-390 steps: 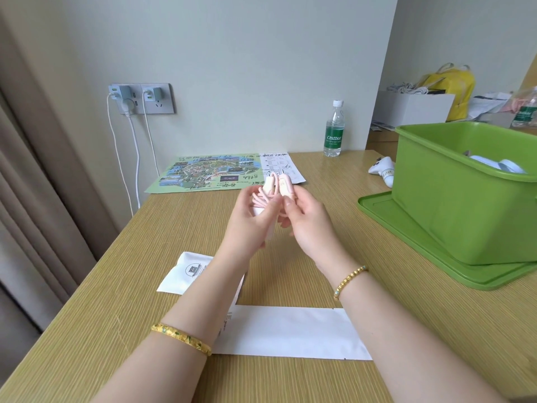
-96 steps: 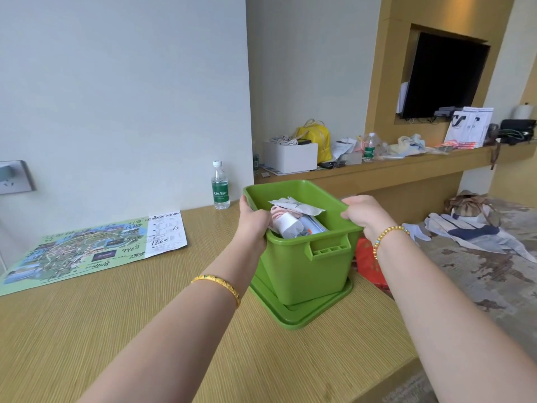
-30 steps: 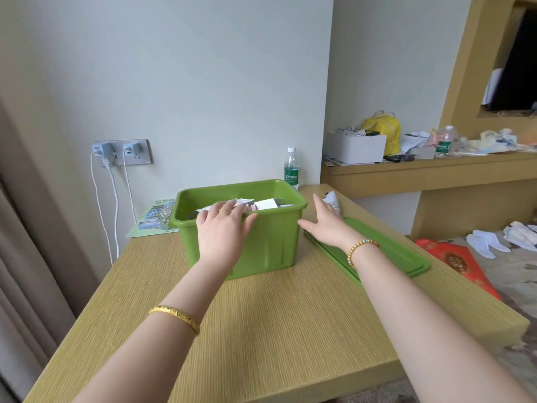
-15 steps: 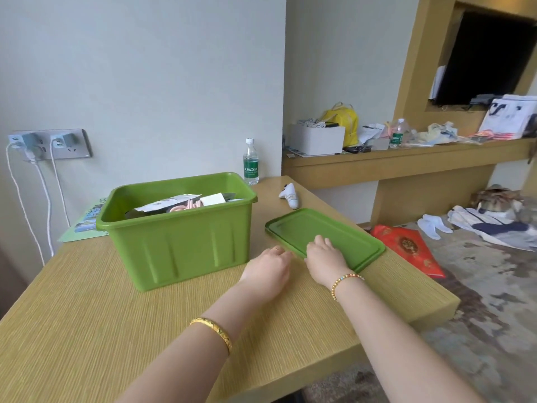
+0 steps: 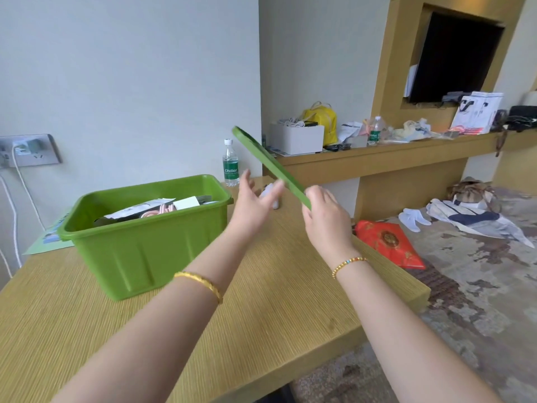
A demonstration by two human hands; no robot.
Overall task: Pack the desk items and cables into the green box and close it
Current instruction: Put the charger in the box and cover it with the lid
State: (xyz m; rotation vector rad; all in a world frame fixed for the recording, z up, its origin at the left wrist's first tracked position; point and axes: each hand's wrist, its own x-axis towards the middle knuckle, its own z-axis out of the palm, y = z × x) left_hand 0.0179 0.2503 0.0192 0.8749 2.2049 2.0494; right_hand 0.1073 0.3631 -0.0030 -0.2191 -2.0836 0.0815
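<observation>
The green box (image 5: 139,251) stands open on the left half of the wooden desk (image 5: 261,301), holding paper packets and a pink coiled cable (image 5: 162,210). Its green lid (image 5: 270,167) is in the air right of the box, tilted steeply and seen almost edge-on. My right hand (image 5: 325,219) grips the lid's near lower edge. My left hand (image 5: 255,205) is beside the lid with fingers spread, blurred; I cannot tell whether it touches the lid. A small white device (image 5: 271,196) lies on the desk behind my left hand, partly hidden.
A water bottle (image 5: 231,164) stands at the desk's back by the wall. A green map sheet (image 5: 46,239) lies behind the box. White cables (image 5: 17,205) hang from the wall socket. A cluttered shelf (image 5: 377,152) runs to the right; a red bag (image 5: 389,242) lies on the floor.
The lid lay flat on the desk under both hands half a second ago; now my right hand has lifted it up on edge, and my left hand has risen beside it.
</observation>
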